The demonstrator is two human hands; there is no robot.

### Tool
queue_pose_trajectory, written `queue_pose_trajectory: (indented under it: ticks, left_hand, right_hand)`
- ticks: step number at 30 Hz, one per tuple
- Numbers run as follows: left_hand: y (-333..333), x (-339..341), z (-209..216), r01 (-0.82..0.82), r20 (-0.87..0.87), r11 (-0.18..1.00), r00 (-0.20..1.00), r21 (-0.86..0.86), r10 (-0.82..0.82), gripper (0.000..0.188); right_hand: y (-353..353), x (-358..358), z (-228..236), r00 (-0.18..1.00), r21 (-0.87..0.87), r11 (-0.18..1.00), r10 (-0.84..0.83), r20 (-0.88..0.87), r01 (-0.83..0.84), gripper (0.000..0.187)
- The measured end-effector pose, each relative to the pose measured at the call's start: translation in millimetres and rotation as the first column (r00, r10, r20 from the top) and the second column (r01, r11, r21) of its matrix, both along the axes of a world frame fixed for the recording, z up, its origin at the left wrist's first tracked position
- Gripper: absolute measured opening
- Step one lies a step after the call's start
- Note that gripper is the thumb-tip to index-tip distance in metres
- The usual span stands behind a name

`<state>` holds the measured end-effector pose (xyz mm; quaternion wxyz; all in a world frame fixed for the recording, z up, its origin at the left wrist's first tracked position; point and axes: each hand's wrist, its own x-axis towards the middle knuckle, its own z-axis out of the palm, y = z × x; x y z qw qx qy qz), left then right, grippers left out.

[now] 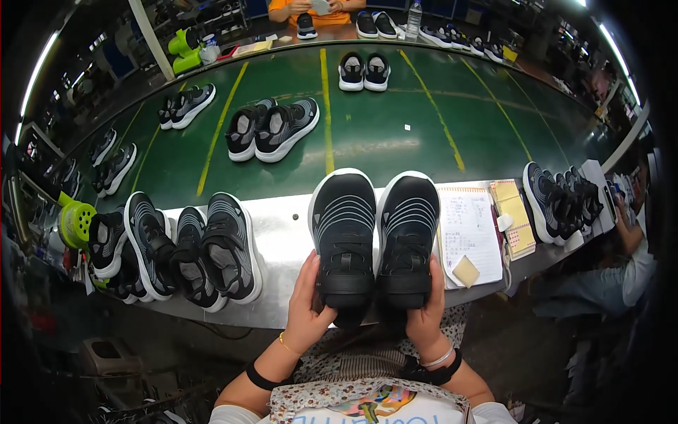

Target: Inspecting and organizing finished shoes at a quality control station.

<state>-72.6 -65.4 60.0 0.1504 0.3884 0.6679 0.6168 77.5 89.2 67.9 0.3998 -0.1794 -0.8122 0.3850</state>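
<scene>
A pair of black sneakers with white soles and thin pale curved lines across the toes is held up side by side, toes pointing away from me. My left hand (308, 306) is closed round the heel end of the left sneaker (345, 226). Round the heel end of the right sneaker (407, 230) my right hand (428, 308) is closed in the same way. Both sneakers hang over the near edge of the metal table (282, 226). Their heels and some of my fingers are hidden beneath the shoes.
Several more sneakers (229, 247) lean at the left; another row (554, 205) stands at the right. An open notebook (470, 233) carries a small tan block (466, 271). Pairs stand on the green, yellow-lined belt (374, 134). Across it sits a person in orange (332, 8).
</scene>
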Motion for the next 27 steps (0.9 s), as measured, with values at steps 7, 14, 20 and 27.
queue_pose_trajectory:
  ticks: [7, 14, 20, 27]
  left_hand:
    - [-5, 5, 0, -0.041, -0.161, 0.999, 0.986, 0.019, 0.043, 0.074]
    - [-3, 9, 8, -0.083, -0.243, 0.995, 0.965, 0.061, 0.095, 0.07]
    - [-22, -7, -1, 0.042, 0.576, 0.982, 0.805, 0.183, -0.142, 0.052]
    - [-34, -9, -11, 0.032, 0.792, 0.904, 0.469, 0.426, -0.39, 0.039]
  right_hand:
    - [-4, 2, -5, 0.999, 0.014, 1.0, 0.003, -0.037, -0.002, 0.056]
    - [-7, 4, -4, 0.999, 0.057, 0.998, -0.011, -0.043, 0.014, 0.056]
    - [10, 14, 4, 0.925, -0.739, 0.562, 0.157, -0.345, -0.371, 0.047]
    - [16, 33, -40, 0.942, -0.488, 0.805, 0.288, -0.176, -0.337, 0.04]
